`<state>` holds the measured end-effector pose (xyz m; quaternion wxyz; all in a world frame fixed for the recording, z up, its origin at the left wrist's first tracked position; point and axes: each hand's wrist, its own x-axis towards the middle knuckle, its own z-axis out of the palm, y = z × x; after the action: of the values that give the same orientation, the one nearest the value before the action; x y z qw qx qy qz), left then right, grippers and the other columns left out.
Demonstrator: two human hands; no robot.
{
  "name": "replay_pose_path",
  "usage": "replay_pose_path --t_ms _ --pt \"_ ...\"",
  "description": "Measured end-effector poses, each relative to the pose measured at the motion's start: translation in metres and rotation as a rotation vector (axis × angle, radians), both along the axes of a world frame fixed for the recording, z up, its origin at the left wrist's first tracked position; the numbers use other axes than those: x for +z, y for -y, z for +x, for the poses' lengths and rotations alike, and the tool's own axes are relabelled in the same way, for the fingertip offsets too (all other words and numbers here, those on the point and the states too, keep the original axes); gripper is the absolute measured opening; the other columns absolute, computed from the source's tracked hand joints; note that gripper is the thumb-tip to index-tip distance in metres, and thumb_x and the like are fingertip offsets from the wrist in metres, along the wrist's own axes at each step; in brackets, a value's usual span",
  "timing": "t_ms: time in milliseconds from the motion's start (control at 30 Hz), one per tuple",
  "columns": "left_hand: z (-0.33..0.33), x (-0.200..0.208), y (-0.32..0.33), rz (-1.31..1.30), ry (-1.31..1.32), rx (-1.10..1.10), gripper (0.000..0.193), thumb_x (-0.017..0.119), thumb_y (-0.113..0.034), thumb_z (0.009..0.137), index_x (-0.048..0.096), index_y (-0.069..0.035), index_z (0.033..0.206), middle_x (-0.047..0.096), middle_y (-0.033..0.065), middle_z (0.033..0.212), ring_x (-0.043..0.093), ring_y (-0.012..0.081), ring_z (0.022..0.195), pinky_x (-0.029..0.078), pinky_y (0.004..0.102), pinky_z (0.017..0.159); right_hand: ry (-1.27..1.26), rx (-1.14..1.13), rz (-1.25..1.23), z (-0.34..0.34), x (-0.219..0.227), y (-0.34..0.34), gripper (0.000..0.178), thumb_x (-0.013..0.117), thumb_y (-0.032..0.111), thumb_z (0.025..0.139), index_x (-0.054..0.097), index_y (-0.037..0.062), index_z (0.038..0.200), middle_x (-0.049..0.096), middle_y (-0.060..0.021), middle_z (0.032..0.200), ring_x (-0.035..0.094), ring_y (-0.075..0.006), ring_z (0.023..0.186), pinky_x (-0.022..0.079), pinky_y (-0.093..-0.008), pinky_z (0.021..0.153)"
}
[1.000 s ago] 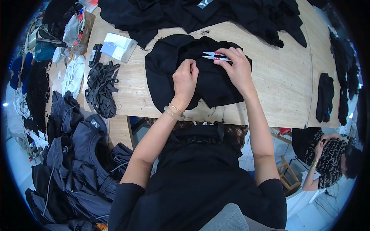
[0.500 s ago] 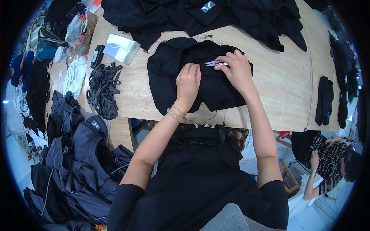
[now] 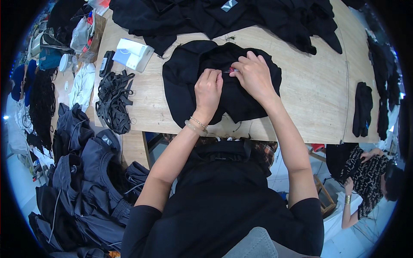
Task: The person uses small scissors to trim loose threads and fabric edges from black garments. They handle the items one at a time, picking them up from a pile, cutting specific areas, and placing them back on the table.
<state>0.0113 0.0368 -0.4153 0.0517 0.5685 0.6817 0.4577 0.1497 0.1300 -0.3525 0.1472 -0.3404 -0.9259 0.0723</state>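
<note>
A black garment (image 3: 185,96), bunched with an opening toward its far side, lies at the near edge of the table. My left hand (image 3: 208,88) is closed in a pinch over its middle, gripping what looks like the dark fabric; the fingertips hide the exact spot. In my right hand (image 3: 254,75) are small thread snips (image 3: 232,70) with a red part showing. Their blades point left, close to my left fingertips, and are mostly hard to make out.
More black garments (image 3: 258,21) are heaped along the far side. At left are a white-and-blue tissue box (image 3: 134,53), a black box (image 3: 107,63) and tangled dark straps (image 3: 114,101). Grey garments (image 3: 90,180) pile lower left. Another person (image 3: 365,180) works at lower right.
My right hand has moved left, bringing the snips up to my left fingertips. The left hand stays almost in place on the garment.
</note>
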Motion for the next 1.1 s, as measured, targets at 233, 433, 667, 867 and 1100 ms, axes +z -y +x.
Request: replay_pose_path --t_ms 233,433,667,867,1100 --pt "0.009 0.008 0.005 -0.102 0.242 0.047 0.01 0.07 -0.002 0.088 0.065 0.002 0.096 0.058 0.0149 0.097 0.062 0.0282 0.078 0.052 0.0365 0.07 -0.34 -0.232 -0.299 0.018 -0.008 0.005 0.026 0.077 0.026 0.081 0.075 0.0059 0.098 0.066 -0.0072 0.086 0.061 -0.0255 0.088 0.048 -0.0371 0.078" --pt "0.007 0.026 0.024 -0.262 0.267 -0.306 0.007 0.071 -0.001 0.083 0.064 0.001 0.085 0.058 0.013 0.091 0.06 0.0306 0.084 0.05 0.0384 0.073 -0.555 -0.293 -0.41 0.033 -0.032 0.011 0.028 0.08 0.018 0.079 0.075 0.0033 0.103 0.069 -0.0092 0.089 0.06 -0.0247 0.084 0.048 -0.0334 0.078" --pt "-0.002 0.058 0.055 -0.581 0.411 -0.642 0.024 0.076 -0.019 0.088 0.067 0.001 0.081 0.059 0.0106 0.077 0.061 0.0224 0.07 0.048 0.0333 0.064 -0.787 -0.367 -0.654 0.035 -0.036 0.008 0.027 0.078 0.014 0.085 0.074 0.0022 0.108 0.071 -0.0084 0.098 0.065 -0.0162 0.093 0.048 -0.027 0.087" --pt "-0.009 0.013 -0.018 -0.192 0.173 -0.078 0.018 0.074 -0.019 0.088 0.068 -0.001 0.09 0.062 0.011 0.089 0.065 0.0259 0.075 0.051 0.0363 0.066 -0.856 -0.395 -0.763 0.038 -0.045 0.006 0.027 0.079 0.014 0.085 0.074 0.0018 0.109 0.072 -0.0065 0.102 0.065 -0.0134 0.095 0.048 -0.0256 0.089" --pt "-0.014 0.02 -0.034 -0.357 0.072 0.022 0.013 0.065 -0.018 0.095 0.064 -0.005 0.092 0.072 0.0113 0.082 0.07 0.0324 0.078 0.052 0.0432 0.066 -0.921 -0.412 -0.81 0.041 -0.045 0.006 0.025 0.078 0.012 0.088 0.075 0.0028 0.11 0.072 -0.0028 0.101 0.064 -0.0091 0.094 0.048 -0.0233 0.088"
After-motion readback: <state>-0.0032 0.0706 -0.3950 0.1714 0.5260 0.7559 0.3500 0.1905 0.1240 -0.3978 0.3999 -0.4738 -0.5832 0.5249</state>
